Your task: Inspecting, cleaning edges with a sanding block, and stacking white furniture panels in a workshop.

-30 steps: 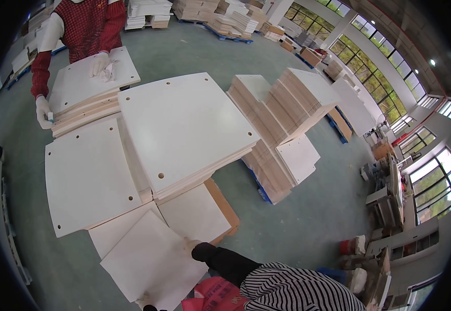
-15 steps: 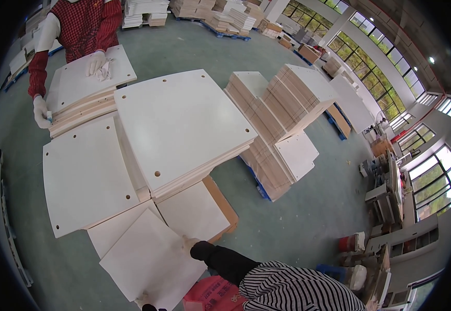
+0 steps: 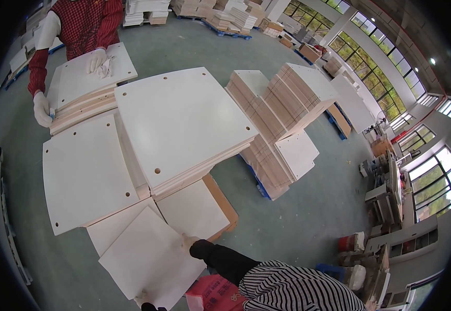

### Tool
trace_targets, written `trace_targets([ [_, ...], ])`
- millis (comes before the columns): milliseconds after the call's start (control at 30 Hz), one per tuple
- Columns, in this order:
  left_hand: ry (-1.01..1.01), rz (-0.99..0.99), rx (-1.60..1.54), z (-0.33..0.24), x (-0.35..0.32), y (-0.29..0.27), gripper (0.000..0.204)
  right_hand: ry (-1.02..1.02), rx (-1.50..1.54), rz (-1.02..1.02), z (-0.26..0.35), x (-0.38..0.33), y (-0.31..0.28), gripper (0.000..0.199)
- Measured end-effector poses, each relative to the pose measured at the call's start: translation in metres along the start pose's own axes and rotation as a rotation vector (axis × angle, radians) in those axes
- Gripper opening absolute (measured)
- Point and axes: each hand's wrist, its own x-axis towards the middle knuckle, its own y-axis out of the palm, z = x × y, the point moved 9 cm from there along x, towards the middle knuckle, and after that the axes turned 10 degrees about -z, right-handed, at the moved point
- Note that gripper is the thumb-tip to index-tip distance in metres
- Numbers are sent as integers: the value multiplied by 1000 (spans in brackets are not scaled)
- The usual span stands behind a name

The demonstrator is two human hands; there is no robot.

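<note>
A plain white panel (image 3: 150, 259) lies tilted across lower boards close to my body. At its right edge is my right hand (image 3: 188, 241) in a pale glove, closed on the board's rim. My left hand (image 3: 142, 298), also gloved and partly cut off by the lower picture edge, grips the panel's near left edge. The fingers under the board are hidden. Beneath and beyond it lie another white board (image 3: 192, 210) and a stack topped by a large white panel (image 3: 184, 124) with holes near its edges. To the left rests a similar drilled panel (image 3: 88, 176).
Across the stacks a co-worker in red checks (image 3: 83, 31) has one gloved hand on a cloth and the other at a board's edge. Stacked panels (image 3: 282, 109) stand on a blue pallet at right. A pink sack (image 3: 215, 293) lies by my body.
The co-worker's gloved hand at the board edge has shifted slightly. My hands and the panel between them stay almost where they were.
</note>
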Motion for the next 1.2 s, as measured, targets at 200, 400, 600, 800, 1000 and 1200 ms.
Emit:
trace_targets([
  [200,-4,12,-2,2,0,2,72,158,230,-11,-16,5,15,71],
  [400,-12,19,-7,5,-1,2,72,153,219,-15,-23,12,25,72],
  [600,-13,23,-9,6,0,4,72,-56,-5,-20,-8,15,19,55],
  [800,-13,30,-17,7,1,5,72,16,-4,71,-6,9,16,57],
  [1000,-9,37,-21,8,2,7,72,-45,-56,49,-5,10,17,52],
  [1200,-2,39,-29,8,2,10,72,-137,-51,-79,-3,11,15,49],
])
